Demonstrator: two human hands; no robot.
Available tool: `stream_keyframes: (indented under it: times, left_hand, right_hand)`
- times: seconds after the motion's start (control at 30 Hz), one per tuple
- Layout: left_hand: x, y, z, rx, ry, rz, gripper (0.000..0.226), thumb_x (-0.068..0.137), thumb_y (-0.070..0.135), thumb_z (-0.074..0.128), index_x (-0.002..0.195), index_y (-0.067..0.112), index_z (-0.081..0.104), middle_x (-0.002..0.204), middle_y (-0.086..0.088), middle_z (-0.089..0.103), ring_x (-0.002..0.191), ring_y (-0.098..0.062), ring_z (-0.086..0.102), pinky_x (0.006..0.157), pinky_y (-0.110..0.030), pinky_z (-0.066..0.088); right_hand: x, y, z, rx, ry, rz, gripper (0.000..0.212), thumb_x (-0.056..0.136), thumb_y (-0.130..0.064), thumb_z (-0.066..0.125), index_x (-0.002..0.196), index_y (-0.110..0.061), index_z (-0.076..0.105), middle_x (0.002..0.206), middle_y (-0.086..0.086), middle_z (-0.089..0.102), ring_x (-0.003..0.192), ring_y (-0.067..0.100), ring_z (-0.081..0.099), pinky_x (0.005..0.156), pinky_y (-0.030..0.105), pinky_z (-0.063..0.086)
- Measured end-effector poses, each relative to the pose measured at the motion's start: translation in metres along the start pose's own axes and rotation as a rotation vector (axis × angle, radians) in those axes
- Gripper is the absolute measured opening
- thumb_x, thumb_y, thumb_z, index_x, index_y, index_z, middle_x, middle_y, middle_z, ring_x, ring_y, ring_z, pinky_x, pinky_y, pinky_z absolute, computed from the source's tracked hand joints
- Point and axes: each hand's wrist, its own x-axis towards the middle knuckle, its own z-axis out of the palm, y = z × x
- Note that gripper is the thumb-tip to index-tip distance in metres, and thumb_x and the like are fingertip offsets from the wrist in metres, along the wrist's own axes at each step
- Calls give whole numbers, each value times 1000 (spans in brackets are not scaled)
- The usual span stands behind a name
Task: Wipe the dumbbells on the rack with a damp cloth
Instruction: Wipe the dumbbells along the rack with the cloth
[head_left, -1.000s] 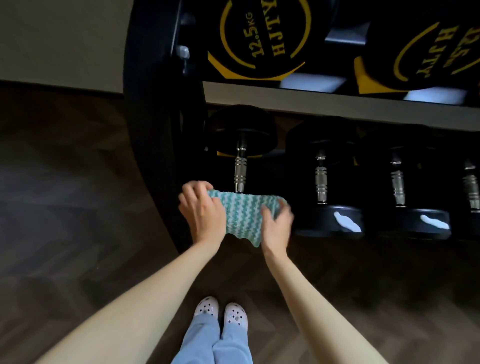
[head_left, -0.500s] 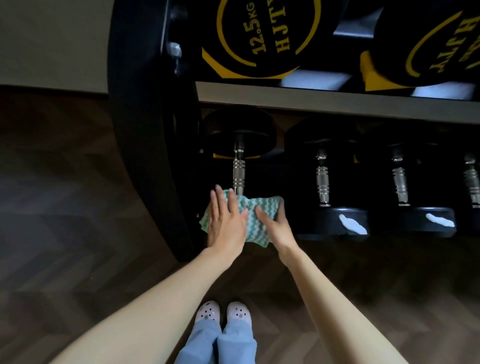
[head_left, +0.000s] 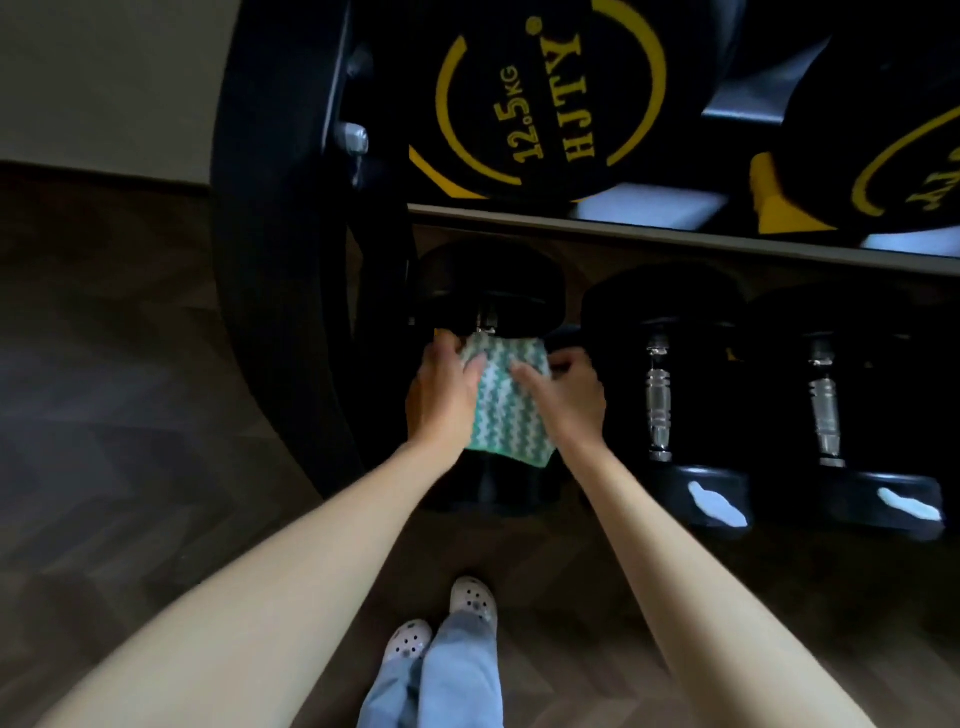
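the room is dim. the floor (head_left: 104, 415) is dark wood laid in a zigzag pattern, and a pale wall (head_left: 104, 78) meets it at the far left. a big black rack (head_left: 280, 234) stands on the floor with a thick curved side post. a grey shelf edge (head_left: 675, 234) runs across it. above that edge sits a black dumbbell with yellow rings (head_left: 545, 98) that says 12.5 kg, with one more beside it on the right. on the low shelf there is a row of black dumbbells with shiny metal handles. the green and white cloth (head_left: 506, 402) is wrapped over the handle of the leftmost low dumbbell (head_left: 488, 283), between its two round ends. the left hand (head_left: 441, 395) grips the left side of the cloth with curled fingers. the right hand (head_left: 569, 397) grips the right side, fingers bent too. the next dumbbell (head_left: 660, 400) is just beside the right hand. near the bottom, white shoes with holes (head_left: 470, 600) and light blue trousers (head_left: 457, 686) stand on the wood.
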Motion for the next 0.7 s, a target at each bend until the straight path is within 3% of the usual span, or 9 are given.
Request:
stream_keyframes:
  times: [0.1,0.2,0.27,0.33,0.43,0.5,0.57,0.7]
  left_hand:
    - [36,-2,10,-54,22,-58,30,95,23,49,117,2,45,121,-17,48,108,-36,52,81,-38,37]
    - [55,-16,24,-5,-11,-24,27,95,16,46,114,-2,45,120,-21,44,107,-38,49,84,-41,36]
    - [63,-23,33,3,-4,-48,25,94,13,46,114,-2,47,120,-22,43,109,-38,46,85,-39,35]
    - [73,-27,38,-10,62,-146,25,93,11,46,114,-1,52,121,-22,45,109,-39,47,86,-40,36]
    - [81,-31,46,-46,-30,-295,31,96,18,44,116,3,62,121,-24,57,113,-39,53,90,-38,41]
    - [77,-30,53,-185,-184,-316,35,97,30,45,116,8,65,117,-22,63,114,-33,57,88,-34,44]
    - [73,-30,58,-221,-238,-285,36,96,33,48,116,9,65,116,-19,64,113,-31,58,86,-31,44]
    - [77,-35,55,-240,-234,-251,30,91,25,58,105,1,70,106,-21,68,104,-33,63,86,-38,51]
  right_hand:
    - [37,-2,16,128,-71,82,26,87,-20,60,99,-13,38,77,-2,47,74,20,51,55,26,37]
    - [54,7,30,131,-31,40,16,90,-8,54,98,-10,40,70,-3,44,59,11,44,45,22,29]
    - [60,12,40,127,68,-26,10,91,-4,52,100,-7,48,78,3,52,67,15,49,54,20,28]
    - [67,15,54,170,94,-18,16,92,-5,51,106,-3,56,98,12,62,88,21,57,69,21,36]
    - [74,17,71,226,-62,89,31,95,-18,50,124,-9,56,122,17,60,115,31,55,96,36,42]
    - [76,21,74,189,-145,102,38,96,-25,48,132,-12,50,127,17,57,118,33,53,98,39,43]
    - [79,25,73,110,-216,92,41,96,-29,49,133,-12,50,127,17,57,117,34,54,98,43,44]
    - [82,30,71,83,-265,55,33,91,-30,58,105,-2,66,107,22,66,103,38,61,89,52,49]
